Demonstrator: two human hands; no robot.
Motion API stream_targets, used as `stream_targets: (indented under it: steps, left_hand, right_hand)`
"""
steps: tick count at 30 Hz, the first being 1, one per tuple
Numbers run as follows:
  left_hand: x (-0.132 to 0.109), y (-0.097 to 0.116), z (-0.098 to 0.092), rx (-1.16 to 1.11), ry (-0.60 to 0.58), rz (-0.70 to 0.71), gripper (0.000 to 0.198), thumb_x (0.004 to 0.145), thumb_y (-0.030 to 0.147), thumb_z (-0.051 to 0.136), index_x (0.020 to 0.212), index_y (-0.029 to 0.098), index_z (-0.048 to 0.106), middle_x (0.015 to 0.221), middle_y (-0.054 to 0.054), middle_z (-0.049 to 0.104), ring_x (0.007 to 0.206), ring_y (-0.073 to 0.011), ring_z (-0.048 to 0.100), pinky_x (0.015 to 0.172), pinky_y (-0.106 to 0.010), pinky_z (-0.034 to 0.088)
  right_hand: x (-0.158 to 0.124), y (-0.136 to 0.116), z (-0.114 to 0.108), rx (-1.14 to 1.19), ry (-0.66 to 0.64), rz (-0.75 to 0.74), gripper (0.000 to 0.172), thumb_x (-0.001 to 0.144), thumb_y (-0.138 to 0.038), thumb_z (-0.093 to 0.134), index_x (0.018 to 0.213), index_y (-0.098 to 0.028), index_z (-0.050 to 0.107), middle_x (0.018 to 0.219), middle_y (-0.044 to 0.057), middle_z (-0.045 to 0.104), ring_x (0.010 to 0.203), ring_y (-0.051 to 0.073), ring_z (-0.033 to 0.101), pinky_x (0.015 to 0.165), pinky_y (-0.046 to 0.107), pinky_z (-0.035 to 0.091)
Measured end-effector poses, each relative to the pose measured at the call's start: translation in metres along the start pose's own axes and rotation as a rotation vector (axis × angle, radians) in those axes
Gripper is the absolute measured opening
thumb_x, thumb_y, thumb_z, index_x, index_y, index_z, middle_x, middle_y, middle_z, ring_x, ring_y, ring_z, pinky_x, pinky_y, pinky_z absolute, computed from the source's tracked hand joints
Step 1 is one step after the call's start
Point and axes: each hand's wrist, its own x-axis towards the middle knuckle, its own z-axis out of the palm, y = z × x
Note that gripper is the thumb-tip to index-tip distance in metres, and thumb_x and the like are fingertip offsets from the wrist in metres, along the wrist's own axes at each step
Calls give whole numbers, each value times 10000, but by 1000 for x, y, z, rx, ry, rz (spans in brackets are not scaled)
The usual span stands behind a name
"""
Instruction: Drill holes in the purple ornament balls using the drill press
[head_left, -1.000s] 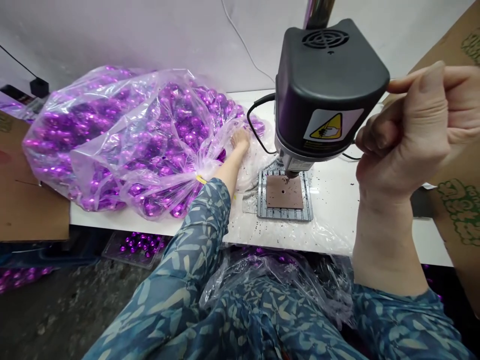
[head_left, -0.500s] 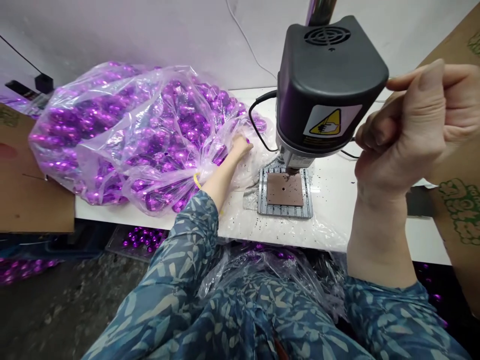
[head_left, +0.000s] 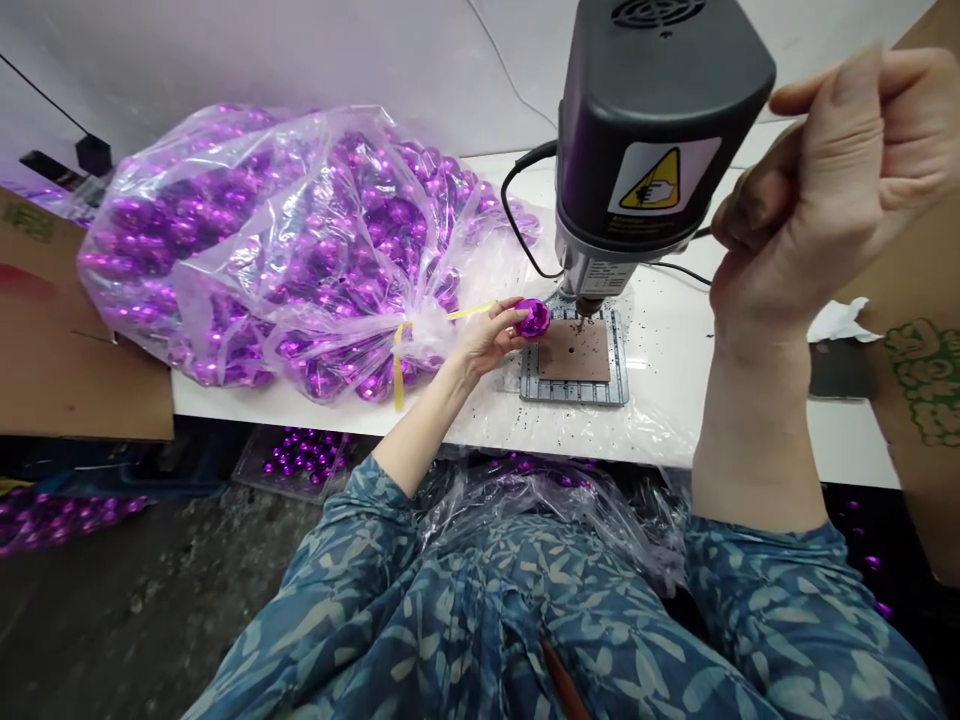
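A shiny purple faceted ball (head_left: 533, 318) is pinched in the fingers of my left hand (head_left: 493, 338), at the left edge of a brown board (head_left: 574, 352). The board has a small dark hole and lies on a grey slotted base plate (head_left: 531, 388). Above it hangs a black drill press (head_left: 660, 130) with a hand-warning label; its drill bit (head_left: 581, 322) points down over the board. Raised at the right side of the machine head, my right hand (head_left: 832, 190) has curled fingers. Whatever they grip is hidden behind the hand.
A large clear plastic bag (head_left: 300, 250) full of purple balls lies left on the white table (head_left: 660, 400), tied with yellow ribbon (head_left: 398, 370). Cardboard boxes (head_left: 82, 340) flank both sides. Dark shavings speckle the tabletop. Below sits a bin of balls (head_left: 304, 455).
My left hand has come out from the bag's neck toward the board, and the purple ball now shows in its fingers. My right hand stays beside the drill press. The view has tilted downward.
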Motion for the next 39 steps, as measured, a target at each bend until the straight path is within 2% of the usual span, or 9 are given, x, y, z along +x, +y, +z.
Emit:
stream_targets:
  steps: [9, 12, 18, 20, 23, 26, 28, 32, 39]
  left_hand:
    - [-1, -37, 15, 114, 19, 188, 681, 720, 480, 1022, 1293, 254, 733, 1262, -75, 837, 1264, -261, 772, 1146, -436, 589]
    - [0, -41, 19, 154, 14, 224, 667, 800, 561, 954, 1353, 289, 698, 1314, -83, 819, 1243, -268, 773, 1079, -445, 619]
    - [6, -47, 25, 168, 27, 239, 588, 820, 480, 925, 1309, 274, 673, 1224, -70, 824, 1194, -250, 781, 1120, -451, 586]
    - [6, -48, 27, 212, 40, 257, 570, 811, 474, 931, 1281, 272, 679, 1203, -64, 825, 1194, -246, 777, 1126, -444, 577]
    - [4, -49, 30, 286, 45, 271, 624, 764, 459, 973, 1287, 265, 695, 1183, -63, 824, 1154, -254, 780, 1076, -434, 597]
    - [4, -50, 32, 321, 56, 267, 706, 717, 436, 1010, 1324, 245, 706, 1223, -83, 822, 1131, -270, 784, 1026, -433, 622]
    - [6, -50, 34, 328, 58, 275, 694, 708, 408, 1019, 1310, 234, 722, 1275, -96, 822, 1175, -285, 780, 1053, -438, 623]
    - [8, -49, 37, 386, 27, 303, 601, 718, 358, 1015, 1241, 220, 752, 1296, -115, 821, 1235, -316, 769, 1106, -464, 601]
    - [5, -51, 39, 508, 50, 370, 608, 660, 289, 1032, 1180, 220, 726, 1281, -120, 773, 1252, -327, 718, 1105, -478, 568]
  right_hand:
    - [-3, 2, -3, -84, -7, -20, 402, 866, -552, 677, 766, -173, 588, 483, -107, 206, 361, 13, 207, 395, 242, 103]
    - [-4, 1, -3, -87, -18, -6, 444, 847, -604, 685, 772, -175, 594, 489, -103, 225, 373, 16, 290, 400, 229, 124]
    - [-4, 1, -1, -108, -11, -59, 555, 833, -729, 680, 765, -187, 578, 517, -99, 404, 373, -6, 280, 394, 223, 117]
    - [-3, -1, -1, -130, -51, -42, 501, 882, -653, 697, 770, -182, 572, 567, -96, 488, 388, -21, 322, 391, 203, 129]
    - [-3, -5, -2, -134, -78, 7, 322, 1010, -376, 650, 783, -163, 566, 637, -106, 557, 400, -50, 357, 391, 150, 144]
    - [-2, -5, -3, -93, -68, 39, 254, 1037, -228, 581, 791, -166, 584, 531, -109, 379, 389, -34, 353, 400, 148, 135]
    - [-1, -2, -3, -56, -68, 15, 302, 985, -389, 676, 791, -174, 594, 492, -108, 248, 376, -8, 342, 390, 182, 118]
    - [0, 4, -2, -118, -61, -60, 620, 765, -806, 620, 763, -189, 553, 503, -103, 243, 356, -8, 290, 372, 217, 104]
    - [-2, 1, -4, -155, -107, -57, 512, 869, -665, 643, 775, -171, 549, 546, -88, 295, 398, -48, 300, 402, 143, 130]
